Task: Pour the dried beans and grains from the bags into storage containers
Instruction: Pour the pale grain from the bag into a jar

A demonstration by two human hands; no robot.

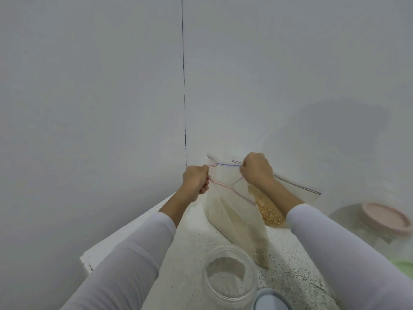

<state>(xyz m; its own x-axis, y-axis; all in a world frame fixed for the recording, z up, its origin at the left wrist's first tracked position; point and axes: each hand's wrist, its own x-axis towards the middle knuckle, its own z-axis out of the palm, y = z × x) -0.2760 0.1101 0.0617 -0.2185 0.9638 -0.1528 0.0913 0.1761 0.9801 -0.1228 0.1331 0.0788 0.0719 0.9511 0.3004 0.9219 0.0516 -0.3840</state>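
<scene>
Left hand [196, 182] and right hand [257, 170] each pinch 1 side of the zip bag [232, 211], pulling its mouth apart, probably so it pours cleanly into the open jar [230, 272] just below.

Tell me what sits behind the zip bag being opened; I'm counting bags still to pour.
Behind the zip bag lies a second bag of yellow grains, against the wall. The right hand and forearm cover part of it; anything further back is hidden.
</scene>
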